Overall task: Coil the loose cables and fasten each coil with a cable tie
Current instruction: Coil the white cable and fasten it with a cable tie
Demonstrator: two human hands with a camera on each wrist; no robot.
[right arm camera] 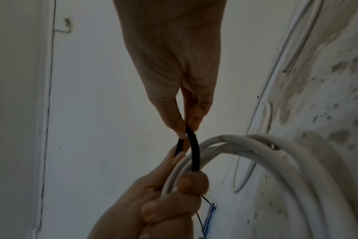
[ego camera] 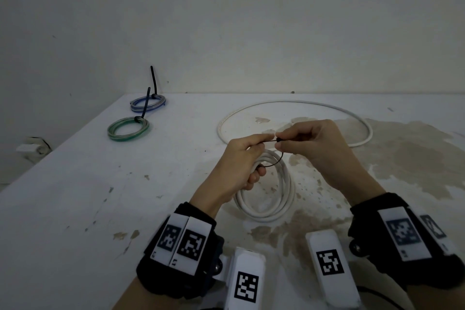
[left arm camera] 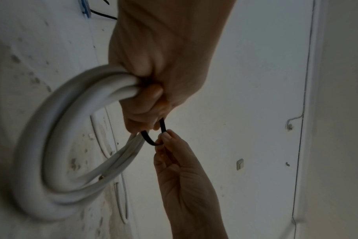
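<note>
White coil (ego camera: 266,189): several turns, gripped at its upper edge by the left hand (ego camera: 239,161), lower part over the table (ego camera: 75,184). 
Black tie (right arm camera: 194,155): looped round the coil's strands, one end under the left fingers (right arm camera: 174,207), the other pinched by the right hand (ego camera: 312,143) (thumb and forefinger). 
Loose white cable (ego camera: 352,118): wide loop behind the hands. 
Green coil (ego camera: 128,129), blue coil (ego camera: 148,103): far left, each tied in black, tails upright.

stained white table (ego camera: 75,209), wall socket (ego camera: 35,148)
</note>
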